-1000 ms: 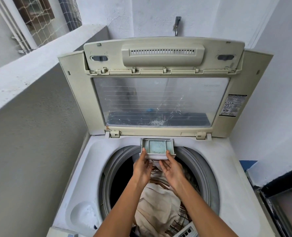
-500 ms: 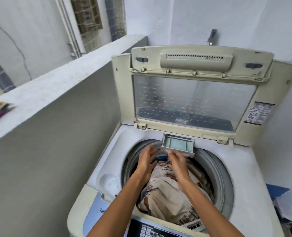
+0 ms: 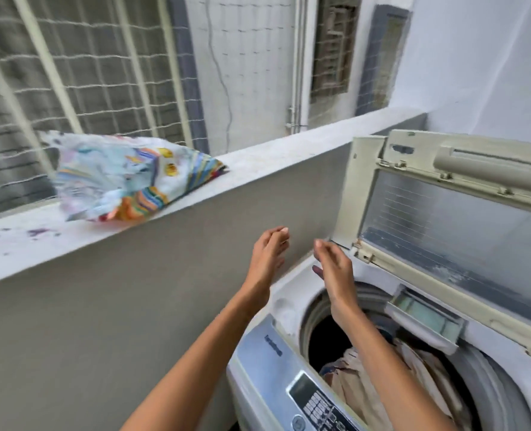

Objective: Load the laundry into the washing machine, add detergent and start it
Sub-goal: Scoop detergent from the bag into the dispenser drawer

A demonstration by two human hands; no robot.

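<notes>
The white top-loading washing machine (image 3: 292, 293) stands at the lower right with its lid (image 3: 451, 219) raised. Beige and striped laundry (image 3: 360, 387) lies in the drum. The small detergent drawer (image 3: 426, 315) is pulled out at the drum's back rim. A colourful detergent bag (image 3: 127, 178) lies on the concrete ledge (image 3: 258, 163) at the left. My left hand (image 3: 267, 253) and my right hand (image 3: 332, 269) are both raised above the machine's left corner, fingers relaxed, holding nothing, stretched toward the ledge.
A grey parapet wall (image 3: 118, 306) runs along the machine's left side. Netting and window bars (image 3: 87, 73) rise behind the ledge. The control panel (image 3: 317, 402) sits at the machine's near edge. A white wall closes in the right.
My view has swung left, bringing the detergent bag on the ledge into sight. Both hands have left the detergent drawer and drum and lifted up and left toward the ledge.
</notes>
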